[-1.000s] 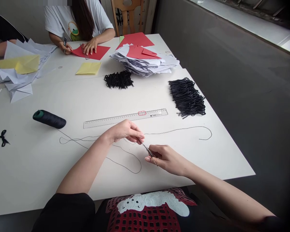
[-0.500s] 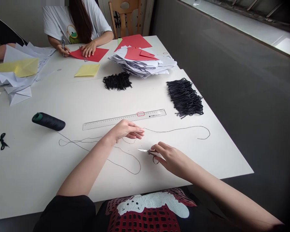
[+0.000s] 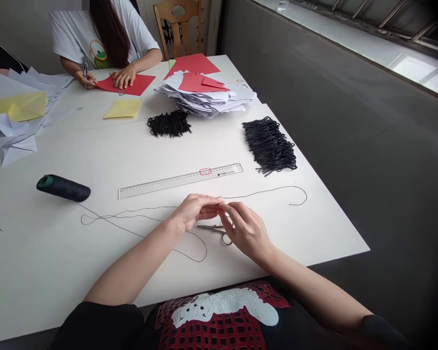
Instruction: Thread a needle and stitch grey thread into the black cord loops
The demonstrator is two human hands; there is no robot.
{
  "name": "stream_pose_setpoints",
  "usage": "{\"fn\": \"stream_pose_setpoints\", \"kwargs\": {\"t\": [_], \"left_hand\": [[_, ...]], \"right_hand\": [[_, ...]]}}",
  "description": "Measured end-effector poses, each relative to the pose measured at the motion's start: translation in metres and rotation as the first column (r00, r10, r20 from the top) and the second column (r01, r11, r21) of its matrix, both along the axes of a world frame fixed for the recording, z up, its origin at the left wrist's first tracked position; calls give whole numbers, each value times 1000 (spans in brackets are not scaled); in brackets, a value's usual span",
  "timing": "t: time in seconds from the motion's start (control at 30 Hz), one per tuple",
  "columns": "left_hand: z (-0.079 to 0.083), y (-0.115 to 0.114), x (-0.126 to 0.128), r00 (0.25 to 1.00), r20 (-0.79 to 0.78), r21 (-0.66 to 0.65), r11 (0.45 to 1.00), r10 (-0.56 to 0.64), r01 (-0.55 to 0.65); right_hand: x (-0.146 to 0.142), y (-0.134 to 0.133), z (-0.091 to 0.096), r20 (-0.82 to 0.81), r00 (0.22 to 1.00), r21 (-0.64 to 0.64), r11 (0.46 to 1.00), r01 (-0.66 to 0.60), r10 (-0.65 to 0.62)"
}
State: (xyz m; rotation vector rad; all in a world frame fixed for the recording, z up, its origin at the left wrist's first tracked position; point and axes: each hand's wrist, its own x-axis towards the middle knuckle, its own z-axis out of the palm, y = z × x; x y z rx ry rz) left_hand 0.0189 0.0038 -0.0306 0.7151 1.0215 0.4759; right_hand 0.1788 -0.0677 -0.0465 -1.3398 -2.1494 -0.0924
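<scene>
You sit at a long white table (image 3: 40, 262), and a wooden chair (image 3: 177, 29) stands far beyond your grip. Also far ahead, a co-worker (image 3: 102, 39) has a hand on red paper (image 3: 126, 85), and to the right of this is a tall paper pile (image 3: 204, 102). Closer to your grip lie two bundles of black loops (image 3: 269, 146), the right one is the bigger. A ruler (image 3: 178, 181) is just beyond your hands, and a black spool (image 3: 63, 188) lies well to their left.

Your left hand (image 3: 195, 211) and right hand (image 3: 246, 231) meet at the fingertips in a narrow pinch. Thread (image 3: 263, 191) comes out from the right side of this pinch, and it also lies in loose curves to the left. I cannot tell if the fingers really hold it, because it is too thin to follow there. It seems very light and soft, and it will not stay stiff, so take it with the finger pads, close to where you work.

Small steel scissors (image 3: 213, 227) lie free on the table, just under your grip. They should be light but stiff; take them by the rings, which are near your right hand.
</scene>
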Motion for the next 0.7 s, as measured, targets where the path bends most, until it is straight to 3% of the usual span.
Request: {"fn": "stream_pose_setpoints", "kwargs": {"t": [0.13, 0.27, 0.37, 0.43, 0.53, 0.6, 0.67, 0.7], "left_hand": [[-1, -3, 3, 999, 11, -9, 999, 37, -37], [-4, -3, 3, 1000, 28, 8, 1000, 0, 0], [-4, -2, 1, 997, 4, 33, 997, -76, 76], [0, 2, -4, 987, -54, 59, 986, -152, 155], [14, 16, -22, 955, -213, 163, 956, -205, 242], [29, 31, -43, 952, -294, 277, 945, -87, 172], [46, 45, -70, 951, -236, 392, 915, 200, -95], [54, 52, -85, 909, -151, 428, 855, 387, -293]], "right_hand": [[-4, 2, -4, 1, 998, -62, 996, 62, -63], [-3, 3, -6, -24, 998, -55, 997, 61, -62], [-2, 5, -1, -192, 979, -127, 991, 42, -66], [4, 8, 6, -354, 925, -228, 972, 54, -134], [30, 16, 13, -595, 723, -411, 906, 102, -351], [65, 22, 11, -739, 472, -487, 865, 117, -480], [112, 27, 4, -829, 201, -496, 852, 169, -522], [137, 28, -1, -850, 85, -492, 842, 223, -519]]}}
